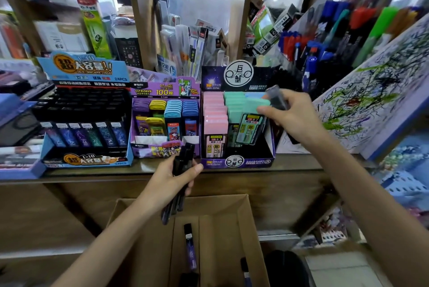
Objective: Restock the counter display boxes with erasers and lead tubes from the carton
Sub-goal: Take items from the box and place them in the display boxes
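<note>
Three boxes stand in a row on the counter point(97, 174), the dark purple display box point(236, 161) being the rightmost; the light purple display box point(166, 147) touches its left side, and the blue display box point(86, 161) stands further left. Over the dark purple box's right rear corner the right hand point(291, 116) pinches a single lead tube point(276, 98) between thumb and fingers. Just in front of its left corner the left hand point(170, 183) grips a bundle of dark lead tubes point(183, 159), fingers curled round them. Below and in front of it stands the open carton point(222, 235), with a loose tube point(190, 246) lying inside.
</note>
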Tool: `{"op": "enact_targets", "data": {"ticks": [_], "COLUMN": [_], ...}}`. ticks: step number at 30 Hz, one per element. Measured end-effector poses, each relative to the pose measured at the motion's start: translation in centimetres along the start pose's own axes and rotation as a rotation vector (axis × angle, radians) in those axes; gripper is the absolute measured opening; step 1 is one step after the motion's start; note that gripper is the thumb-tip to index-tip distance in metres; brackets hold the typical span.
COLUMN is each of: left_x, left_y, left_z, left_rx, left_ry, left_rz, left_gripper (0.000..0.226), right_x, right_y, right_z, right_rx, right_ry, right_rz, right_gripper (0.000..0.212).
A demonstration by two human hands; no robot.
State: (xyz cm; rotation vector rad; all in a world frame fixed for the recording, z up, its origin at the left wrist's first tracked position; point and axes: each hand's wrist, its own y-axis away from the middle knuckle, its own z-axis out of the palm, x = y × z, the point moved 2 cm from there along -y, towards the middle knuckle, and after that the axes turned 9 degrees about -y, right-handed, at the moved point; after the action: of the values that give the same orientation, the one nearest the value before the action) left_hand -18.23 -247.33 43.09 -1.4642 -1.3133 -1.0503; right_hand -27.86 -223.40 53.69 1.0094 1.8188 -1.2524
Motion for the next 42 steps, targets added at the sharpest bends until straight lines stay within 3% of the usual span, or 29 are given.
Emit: {"op": "enact_targets", "data": {"ticks": [5, 8, 12, 18, 23, 28, 30, 35, 39, 42], "left_x": [-0.3, -0.2, -0.1, -0.2, 0.5, 1.9, 2.7, 4.9, 4.9, 4.1], "left_y": [0.2, 0.3, 0.2, 0.6, 0.6, 0.5, 0.4, 0.4, 0.8, 1.4], "left_z": [-0.3, -0.5, -0.4, -0.5, -0.3, -0.4, -0.3, -0.3, -1.2, -2.8], "left_rx": [0.018, 0.014, 0.031, 0.036, 0.036, 0.068, 0.078, 0.062, 0.105, 0.080], "left_ry": [-0.017, -0.043, -0.058, 0.132, 0.195, 0.174, 0.153, 0.161, 0.044, -0.026], "left_rz": [-0.007, -0.021, -0.037, -0.104, -0.112, -0.060, -0.012, 0.100, 0.085, -0.001], "left_gripper": [0.031, 0.032, 0.030, 0.011, 0.012, 0.028, 0.032, 0.017, 0.036, 0.036], "right_x": [1.9, 1.9, 2.5, 3.0, 2.0, 1.4, 1.0, 0.7, 0.6, 0.4], "right_y": [-0.1, -0.2, -0.1, 1.1, 0.8, 2.7, 3.7, 5.7, 6.3, 6.3], "right_z": [1.1, 1.8, 2.4, 2.9, 2.6, 1.9, 2.9, 7.4, 10.6, 12.5], "right_rx": [-0.052, -0.086, -0.123, -0.023, -0.043, 0.040, -0.106, -0.612, -0.748, -0.778], "right_ry": [0.114, 0.118, 0.147, 0.137, 0.541, 0.323, 0.152, -0.074, -0.081, -0.066], "right_rz": [-0.014, -0.003, 0.032, 0.008, -0.024, -0.036, 0.012, 0.197, 0.203, 0.168], "right_gripper": [0.010, 0.024, 0.008, 0.039, 0.044, 0.025, 0.012, 0.018, 0.026, 0.014]}}
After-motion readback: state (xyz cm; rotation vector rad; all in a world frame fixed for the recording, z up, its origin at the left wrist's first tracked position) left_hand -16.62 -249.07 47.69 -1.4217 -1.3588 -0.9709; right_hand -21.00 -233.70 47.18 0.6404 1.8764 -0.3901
